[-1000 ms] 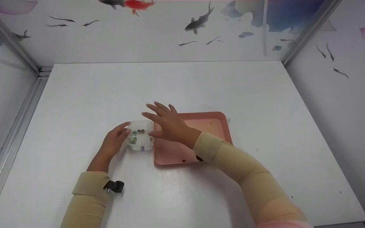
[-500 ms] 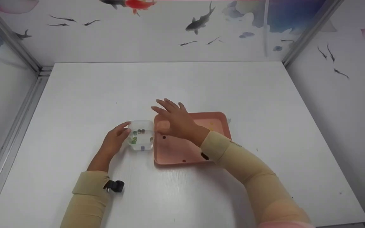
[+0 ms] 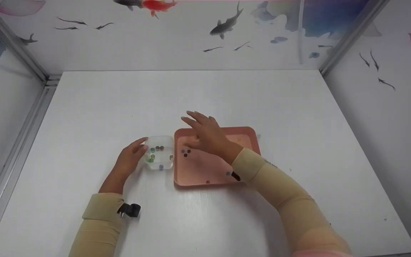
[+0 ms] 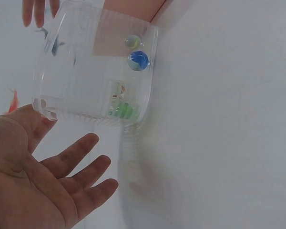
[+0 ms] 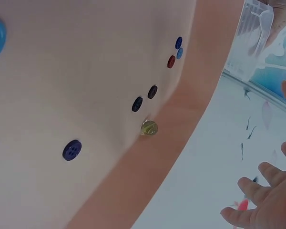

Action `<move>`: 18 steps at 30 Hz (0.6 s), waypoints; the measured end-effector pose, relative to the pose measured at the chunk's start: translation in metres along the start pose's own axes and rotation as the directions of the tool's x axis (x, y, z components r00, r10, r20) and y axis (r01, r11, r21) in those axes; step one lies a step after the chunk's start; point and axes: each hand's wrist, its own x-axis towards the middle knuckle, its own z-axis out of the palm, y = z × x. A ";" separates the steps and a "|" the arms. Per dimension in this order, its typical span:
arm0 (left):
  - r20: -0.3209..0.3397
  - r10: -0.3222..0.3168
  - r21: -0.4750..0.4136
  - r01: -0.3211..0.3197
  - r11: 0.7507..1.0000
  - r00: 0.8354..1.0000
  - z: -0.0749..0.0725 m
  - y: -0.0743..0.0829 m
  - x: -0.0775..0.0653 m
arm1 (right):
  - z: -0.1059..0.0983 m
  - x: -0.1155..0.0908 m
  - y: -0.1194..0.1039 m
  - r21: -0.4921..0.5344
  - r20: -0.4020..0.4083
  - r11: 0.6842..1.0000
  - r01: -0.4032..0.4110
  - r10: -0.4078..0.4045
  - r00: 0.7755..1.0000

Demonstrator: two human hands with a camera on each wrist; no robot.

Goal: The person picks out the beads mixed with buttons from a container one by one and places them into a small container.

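Note:
A clear plastic box [image 3: 160, 141] holding several glass marbles [image 4: 138, 60] stands at the tray's left side. The thumb and fingers of my left hand [image 3: 130, 157] pinch its left rim; the other fingers stretch free below it in the left wrist view. Over the left part of the pink tray [image 3: 179, 178], my right hand [image 3: 209, 137] hovers with fingers spread and holds nothing. Beneath it lie several buttons, among them a dark blue button [image 5: 72, 150] and a red button [image 5: 171, 61]. One yellowish marble [image 5: 149, 127] rests by the tray wall.
Both things stand on a white table [image 3: 95, 103], enclosed by white walls [image 3: 177, 46] painted with fish. Black wrist cameras stick out from both sleeves, the left camera [image 3: 131, 210] low over the table. The right sleeve [image 3: 262, 175] hides the tray's front right corner.
My right hand has moved right, from beside the box to over the tray, baring several dark buttons at the tray's left. The left hand and the box stay put.

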 end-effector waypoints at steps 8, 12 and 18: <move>0.009 0.027 -0.018 -0.027 0.999 1.000 -0.001 -0.003 0.002 | 0.002 0.001 0.007 0.055 -0.028 0.998 -0.036 0.038 0.999; 0.005 0.028 -0.006 -0.028 1.000 1.000 -0.001 -0.003 0.001 | 0.005 0.001 0.012 0.068 -0.050 0.997 -0.039 0.042 0.998; 0.001 0.016 0.006 -0.016 1.000 1.000 -0.001 -0.003 0.003 | 0.005 -0.002 0.016 0.095 -0.058 0.995 -0.040 0.045 0.997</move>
